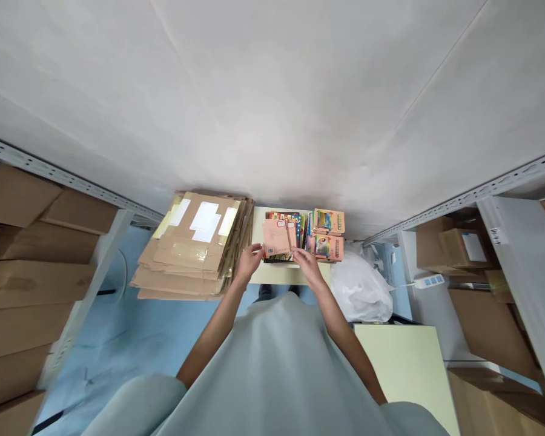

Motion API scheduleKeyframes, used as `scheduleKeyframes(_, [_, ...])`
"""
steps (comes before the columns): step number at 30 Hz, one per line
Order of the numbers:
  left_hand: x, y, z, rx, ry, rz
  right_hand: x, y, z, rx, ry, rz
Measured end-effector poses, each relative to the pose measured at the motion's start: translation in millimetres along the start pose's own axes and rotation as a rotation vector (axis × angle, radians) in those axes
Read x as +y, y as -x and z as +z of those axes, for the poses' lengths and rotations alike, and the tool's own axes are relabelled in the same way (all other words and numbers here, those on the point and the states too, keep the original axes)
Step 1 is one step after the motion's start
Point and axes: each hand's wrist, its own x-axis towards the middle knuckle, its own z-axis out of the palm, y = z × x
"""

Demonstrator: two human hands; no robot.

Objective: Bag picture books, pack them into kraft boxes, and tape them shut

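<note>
In the head view, two pink books (276, 239) are held over a pile of bright books (285, 216) on a small table (290, 275). Their left edge is met by the left hand (251, 261); whether its fingers are squeezed cannot be told. Their lower right corner is pinched by the right hand (306, 261). Flat cardboard (191, 236) is stacked at the left.

head view | worn on head | faces forward and down | torso (272, 369) near, wall (272, 103) beyond

Loose grey-blue top (272, 369); dark shoes (265, 292)
</note>
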Motion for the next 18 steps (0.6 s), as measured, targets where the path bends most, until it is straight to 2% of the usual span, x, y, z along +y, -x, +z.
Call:
scheduleKeyframes(3, [4.9, -22.9, 8.5, 0.016, -0.119, 0.001, 0.0, -25.5, 10.5, 0.046, 0.175, 0.005])
scheduleKeyframes(7, [-0.3, -34.8, 9.3, 0.029, -0.175, 0.033, 0.2, -44.2, 22.8, 0.090, 0.288, 0.037])
scheduleKeyframes(13, [-21.7, -37.6, -2.8, -0.051, 0.006, 0.031, 8.6, -31.8, 34.9, 0.128, 0.327, -0.009])
scheduleKeyframes(18, [-27.1, -33.8, -2.4, -0.117, 0.062, 0.031, 21.8, -13.4, 48.1, 0.205, 0.339, -0.046])
